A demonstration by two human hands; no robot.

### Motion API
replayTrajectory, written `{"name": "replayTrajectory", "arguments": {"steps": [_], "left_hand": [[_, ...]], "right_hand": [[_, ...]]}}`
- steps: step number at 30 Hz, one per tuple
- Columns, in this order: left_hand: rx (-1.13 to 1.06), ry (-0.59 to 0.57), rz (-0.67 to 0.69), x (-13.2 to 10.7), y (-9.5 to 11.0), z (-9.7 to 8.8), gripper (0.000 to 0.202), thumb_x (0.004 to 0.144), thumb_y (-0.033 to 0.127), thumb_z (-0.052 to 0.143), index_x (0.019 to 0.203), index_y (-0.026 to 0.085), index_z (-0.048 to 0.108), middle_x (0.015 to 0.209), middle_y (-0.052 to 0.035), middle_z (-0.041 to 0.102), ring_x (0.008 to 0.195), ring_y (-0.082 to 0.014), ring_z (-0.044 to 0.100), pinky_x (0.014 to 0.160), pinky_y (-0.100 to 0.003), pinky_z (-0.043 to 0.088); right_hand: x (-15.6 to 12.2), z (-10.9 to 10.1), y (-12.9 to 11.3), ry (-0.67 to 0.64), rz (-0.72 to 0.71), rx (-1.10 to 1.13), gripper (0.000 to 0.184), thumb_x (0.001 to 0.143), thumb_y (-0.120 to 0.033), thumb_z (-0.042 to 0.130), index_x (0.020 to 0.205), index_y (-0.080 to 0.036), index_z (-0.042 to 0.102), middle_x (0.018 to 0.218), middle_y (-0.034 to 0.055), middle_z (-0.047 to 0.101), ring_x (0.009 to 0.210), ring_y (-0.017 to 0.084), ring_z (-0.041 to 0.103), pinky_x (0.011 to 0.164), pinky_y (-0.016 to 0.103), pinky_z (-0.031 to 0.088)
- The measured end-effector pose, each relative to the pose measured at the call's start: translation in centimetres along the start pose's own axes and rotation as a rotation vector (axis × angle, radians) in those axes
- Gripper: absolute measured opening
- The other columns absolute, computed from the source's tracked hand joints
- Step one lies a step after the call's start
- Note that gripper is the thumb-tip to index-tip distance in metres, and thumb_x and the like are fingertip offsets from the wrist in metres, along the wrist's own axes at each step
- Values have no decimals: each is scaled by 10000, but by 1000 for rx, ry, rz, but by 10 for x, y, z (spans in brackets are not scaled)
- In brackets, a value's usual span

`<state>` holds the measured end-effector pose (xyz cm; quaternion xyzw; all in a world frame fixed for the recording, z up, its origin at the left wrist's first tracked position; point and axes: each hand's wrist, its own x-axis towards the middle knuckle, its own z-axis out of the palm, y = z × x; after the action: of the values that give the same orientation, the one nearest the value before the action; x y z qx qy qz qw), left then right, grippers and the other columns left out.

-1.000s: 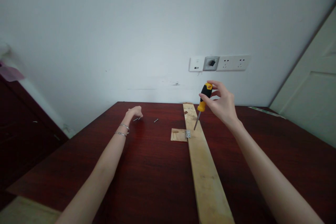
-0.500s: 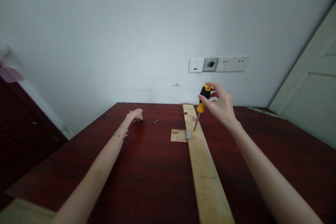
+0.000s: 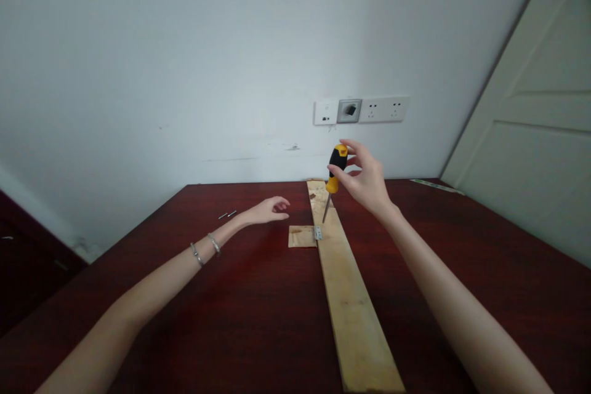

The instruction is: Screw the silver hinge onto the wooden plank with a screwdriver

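My right hand (image 3: 364, 175) grips a yellow and black screwdriver (image 3: 338, 160) by its handle, tilted with the tip down over the plank. The long wooden plank (image 3: 351, 295) lies on the dark red table. Against its left edge is a small flat piece of wood (image 3: 301, 236), and a metal hinge (image 3: 317, 233) sits where the two meet. To the left of that, my left hand (image 3: 265, 211) reaches over the table with thumb and fingers apart, and nothing shows between them. Two screws (image 3: 228, 214) lie on the table beside my left wrist.
Behind the table (image 3: 249, 320) rises a white wall with a row of sockets (image 3: 362, 110). A pale panelled door (image 3: 530, 129) stands at the right. Near the back right edge lies a thin patterned strip (image 3: 436, 186).
My left hand has moved right, away from the pair of screws, and its fingers have opened. The single screw no longer shows. The view has turned slightly right; the screwdriver stays over the plank.
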<state>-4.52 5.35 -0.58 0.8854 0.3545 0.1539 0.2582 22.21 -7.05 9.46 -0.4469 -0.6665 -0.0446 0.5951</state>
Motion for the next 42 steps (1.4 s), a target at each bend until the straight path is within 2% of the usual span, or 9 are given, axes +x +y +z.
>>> {"name": "replayTrajectory", "arguments": {"steps": [3,5,12,19,29,37,42], "left_hand": [[-50,-44,139,-3,14,33,600,758,431,699,1244,122,528,1171,-129,573,1079,-216,565,948,-336,452],[-25,-54,175,-7,20,48,648,738,438,721,1262,118,514,1195,-142,543,1115,-244,539,987,-379,428],[-53,62,215,-10,33,73,720,689,399,781,1292,151,476,1250,-127,504,1150,-269,474,1018,-436,393],[-120,131,312,-8,42,83,666,675,321,800,1257,179,511,1230,-114,543,1140,-266,488,1023,-418,383],[-169,137,297,0,36,92,656,689,329,789,1252,158,500,1169,-102,570,1086,-241,538,990,-388,417],[-237,139,286,0,37,95,639,687,247,771,1261,171,501,1187,-95,570,1099,-226,547,1009,-385,412],[-244,138,276,0,36,95,644,696,269,774,1271,170,501,1187,-100,572,1102,-223,550,998,-373,419]], "right_hand": [[-8,4,-2,-27,-4,36,548,777,-387,652,1283,-233,508,1167,112,620,787,192,629,513,292,543],[-14,6,-2,-45,-2,52,549,784,-392,649,1288,-228,503,1184,117,614,801,195,629,519,296,551],[-25,-3,5,-129,-2,88,511,786,-384,668,1251,-224,525,1184,111,614,841,204,635,567,315,583],[-24,-10,10,-86,25,104,500,785,-373,672,1239,-223,525,1195,109,602,861,202,635,574,313,594],[-28,-4,16,-101,65,190,518,786,-378,680,1251,-246,493,1197,98,585,908,206,635,617,325,604],[-28,-4,14,-112,73,170,521,783,-365,682,1251,-232,496,1199,109,592,909,213,642,634,337,603],[-28,-5,16,-107,59,170,522,785,-377,677,1256,-251,493,1239,105,576,916,211,638,626,335,604]]}}
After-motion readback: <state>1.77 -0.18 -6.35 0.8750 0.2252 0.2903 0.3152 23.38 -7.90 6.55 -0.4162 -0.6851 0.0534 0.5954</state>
